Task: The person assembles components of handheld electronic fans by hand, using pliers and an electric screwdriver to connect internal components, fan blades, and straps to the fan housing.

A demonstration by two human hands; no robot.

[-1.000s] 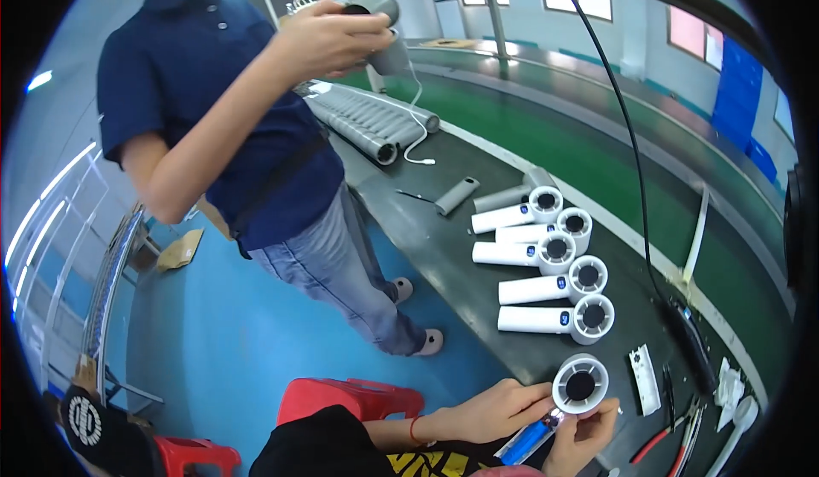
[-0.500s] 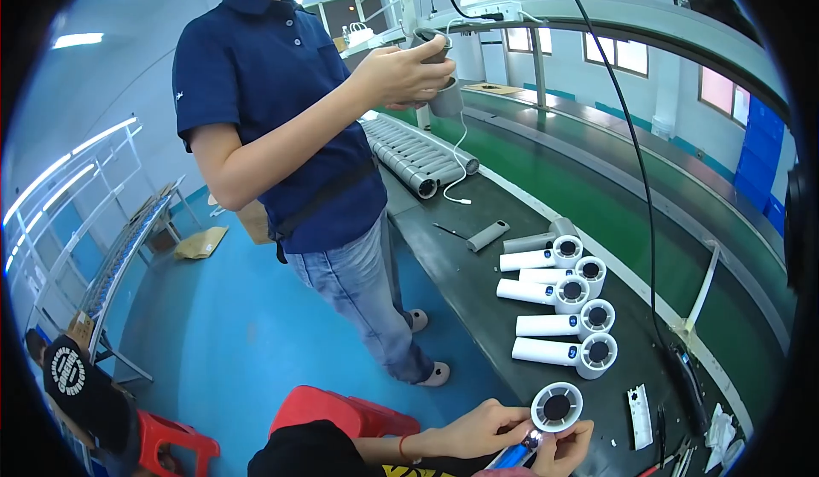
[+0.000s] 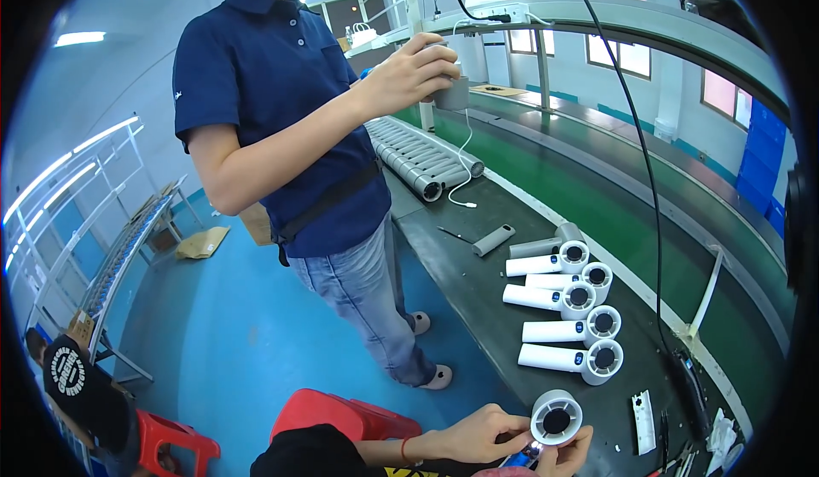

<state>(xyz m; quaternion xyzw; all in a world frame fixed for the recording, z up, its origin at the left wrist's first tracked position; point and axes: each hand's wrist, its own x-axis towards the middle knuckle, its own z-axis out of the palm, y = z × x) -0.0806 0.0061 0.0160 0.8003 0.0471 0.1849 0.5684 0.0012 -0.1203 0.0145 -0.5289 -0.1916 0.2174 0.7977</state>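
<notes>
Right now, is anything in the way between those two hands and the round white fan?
No, nothing visible. The left hand and right hand both hold the fan, one on each side. The other white fans lie apart, farther along the dark table.

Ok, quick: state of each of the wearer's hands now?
Left hand: holding the white, round plastic fan head by its left side.
Right hand: holding that fan head, lower right.

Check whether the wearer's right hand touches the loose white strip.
Apart. The head view shows dark bench between the right hand and the white strip to its right.
</notes>
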